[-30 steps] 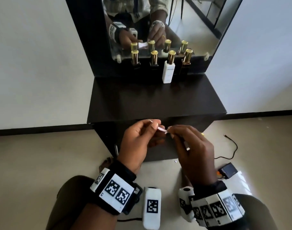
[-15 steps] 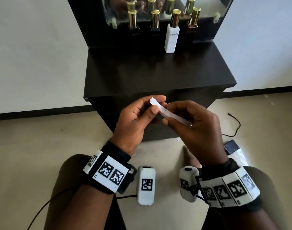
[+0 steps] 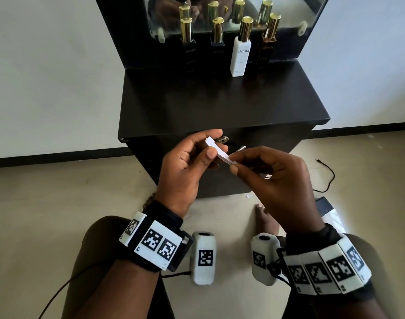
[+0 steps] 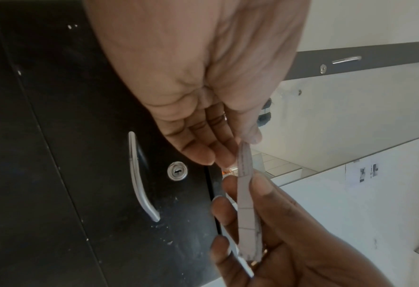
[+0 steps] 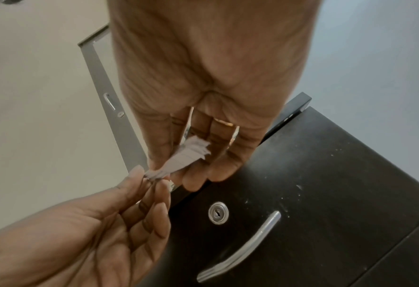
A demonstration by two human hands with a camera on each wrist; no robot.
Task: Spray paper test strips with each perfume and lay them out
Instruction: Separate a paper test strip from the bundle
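Note:
A thin stack of white paper strips (image 3: 219,153) is held in front of the cabinet's drawer. My left hand (image 3: 207,147) pinches its far end between thumb and fingers. My right hand (image 3: 234,164) pinches the near end, with the rest of the stack hidden in its palm. In the left wrist view the strips (image 4: 246,203) run from my left hand (image 4: 240,149) down into the right hand (image 4: 242,182). The right wrist view shows the strips (image 5: 184,157) fanned at one end. Two black perfume bottles (image 3: 187,46) (image 3: 217,43), a white one (image 3: 240,56) and a brown one (image 3: 268,46) stand upright and capped in gold at the back.
The black cabinet (image 3: 219,104) has a bare top in front of the bottles and a mirror (image 3: 289,14) behind them. Its drawer has a lock (image 4: 177,170) and a metal handle (image 4: 139,180). A cable (image 3: 330,178) and a small black device (image 3: 324,206) lie on the floor at the right.
Both hands have kept hold of the strips. The stack has been drawn out, so more of its length shows between the hands. The head view has tilted down and come closer to the cabinet.

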